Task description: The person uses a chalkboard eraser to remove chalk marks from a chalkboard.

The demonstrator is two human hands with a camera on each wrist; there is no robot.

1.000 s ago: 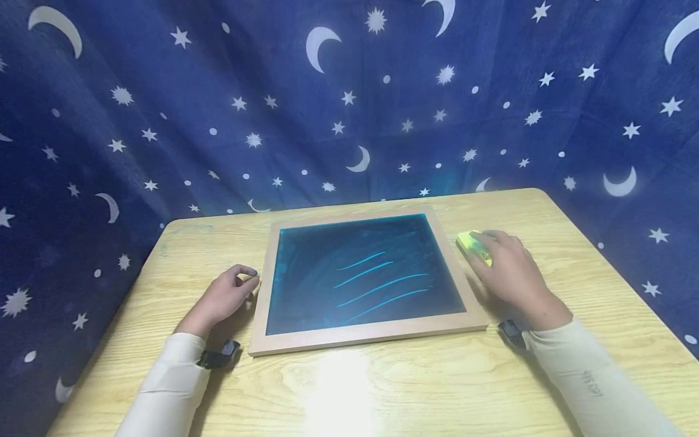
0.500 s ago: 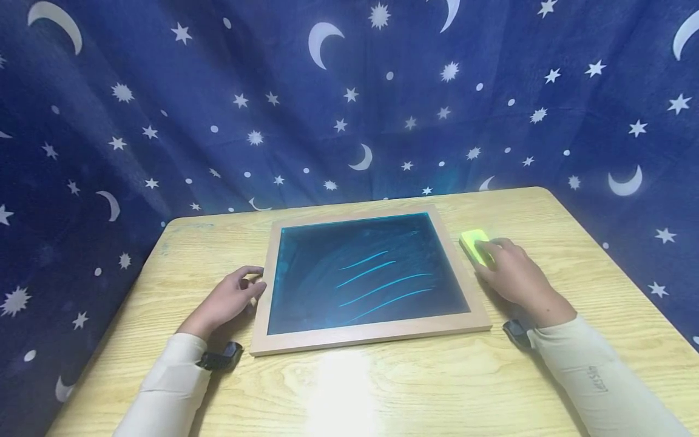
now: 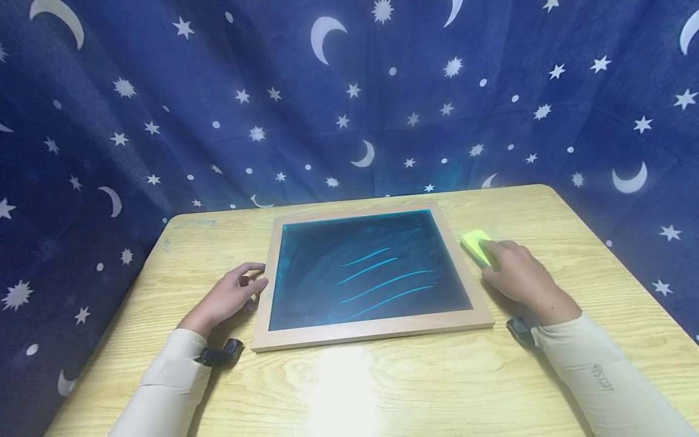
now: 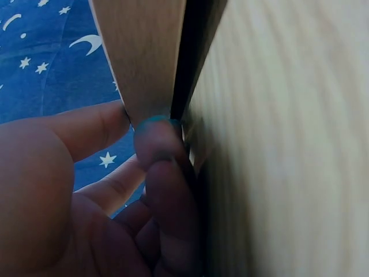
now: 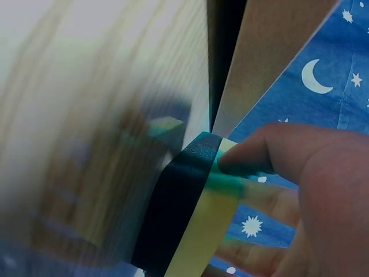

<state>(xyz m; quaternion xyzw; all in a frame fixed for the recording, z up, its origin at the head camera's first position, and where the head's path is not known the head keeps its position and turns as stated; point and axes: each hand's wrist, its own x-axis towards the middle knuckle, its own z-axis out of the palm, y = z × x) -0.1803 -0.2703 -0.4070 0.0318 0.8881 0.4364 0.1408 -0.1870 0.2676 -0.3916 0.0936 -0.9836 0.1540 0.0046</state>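
Between the right side of the blackboard point(image 3: 306, 273) and the right edge of the desk point(image 3: 437, 388), a yellow-and-black eraser point(image 3: 476, 237) is held by the right hand point(image 3: 516, 274). It is gripped toward its near end: thumb and fingers are closed in on the block, and the rest of it is left protruding ahead of them, toward the desk's far edge and slightly to the left. Its long axis is laid from far left to near right, roughly along the right rail of the wooden frame point(image 3: 371, 328), from which it is set just apart. By this slant it is also turned across the chalk lines point(image 3: 368, 270), which are drawn from near left to far right. The relation to be weighed is judged a leftward one: the lines are placed to the eraser's left, with the rail between. In the right wrist view the dark face is turned to the desk; whether contact is made cannot be told. At the frame's left rail, across the blackboard from the eraser, the left hand point(image 3: 226, 297) is rested with fingers partly bent and tips set against the wood; whether a pinch is made cannot be told.
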